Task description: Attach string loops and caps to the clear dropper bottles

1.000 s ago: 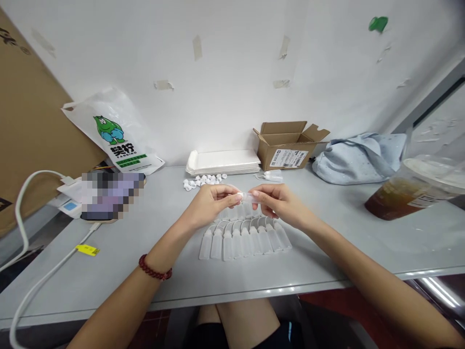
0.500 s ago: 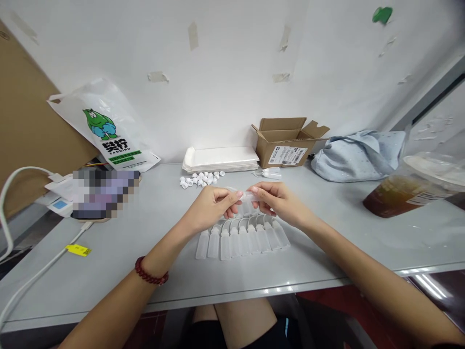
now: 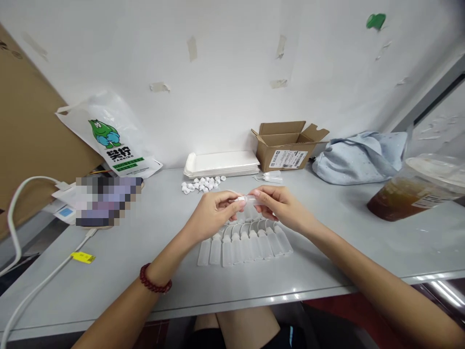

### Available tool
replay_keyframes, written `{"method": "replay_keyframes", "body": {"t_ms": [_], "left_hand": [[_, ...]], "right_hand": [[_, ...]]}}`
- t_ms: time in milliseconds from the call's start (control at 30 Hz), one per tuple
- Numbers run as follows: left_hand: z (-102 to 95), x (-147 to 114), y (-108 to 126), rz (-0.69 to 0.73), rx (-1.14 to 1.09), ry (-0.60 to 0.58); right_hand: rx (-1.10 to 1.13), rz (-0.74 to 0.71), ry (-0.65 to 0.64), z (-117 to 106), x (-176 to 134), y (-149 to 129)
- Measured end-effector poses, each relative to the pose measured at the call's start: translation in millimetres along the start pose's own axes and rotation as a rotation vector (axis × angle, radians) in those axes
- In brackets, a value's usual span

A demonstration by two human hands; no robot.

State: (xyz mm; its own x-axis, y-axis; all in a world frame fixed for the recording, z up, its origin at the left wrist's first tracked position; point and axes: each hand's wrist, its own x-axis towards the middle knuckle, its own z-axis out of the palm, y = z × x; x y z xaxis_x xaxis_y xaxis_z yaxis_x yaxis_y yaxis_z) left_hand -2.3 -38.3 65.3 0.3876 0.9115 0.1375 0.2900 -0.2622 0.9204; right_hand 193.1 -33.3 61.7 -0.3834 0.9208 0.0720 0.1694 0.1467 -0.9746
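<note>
Just beyond the row of bottles, my two hands meet around a small translucent plastic bottle (image 3: 250, 198) held sideways. My right hand (image 3: 281, 203) is closed on its body with thumb and fingers. My left hand (image 3: 212, 213) pinches the other end, where a white cap (image 3: 240, 198) shows at the thumb tip; the fingers hide most of it. Below them, several similar bottles (image 3: 236, 253) lie side by side, thin pale loops curving from their necks. More clear bottles (image 3: 250, 213) lie partly hidden behind my hands.
Loose white caps (image 3: 203, 183) lie in a pile before stacked white trays (image 3: 227, 164). Behind are an open cardboard box (image 3: 285, 154) and two small bottles (image 3: 272, 177). A blue cloth bag (image 3: 358, 160) and drink cup (image 3: 395, 194) stand right; a phone (image 3: 109, 201) and cable (image 3: 39, 286) left.
The view has shifted slightly, so the scene sits lower. My left fingers have curled further around the bottle's end, and white now shows at the thumb tip. My right hand keeps its hold.
</note>
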Motion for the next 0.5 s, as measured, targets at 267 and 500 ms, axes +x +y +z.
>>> {"method": "replay_keyframes", "body": {"t_ms": [267, 500], "left_hand": [[-0.2, 2.9, -0.1, -0.033, -0.003, -0.037], [0.8, -1.2, 1.4, 0.004, 0.084, -0.008]], "right_hand": [[0.011, -0.031, 0.007, 4.0, -3.2, -3.4], [0.020, 0.011, 0.013, 2.7, -1.4, -1.5]]}}
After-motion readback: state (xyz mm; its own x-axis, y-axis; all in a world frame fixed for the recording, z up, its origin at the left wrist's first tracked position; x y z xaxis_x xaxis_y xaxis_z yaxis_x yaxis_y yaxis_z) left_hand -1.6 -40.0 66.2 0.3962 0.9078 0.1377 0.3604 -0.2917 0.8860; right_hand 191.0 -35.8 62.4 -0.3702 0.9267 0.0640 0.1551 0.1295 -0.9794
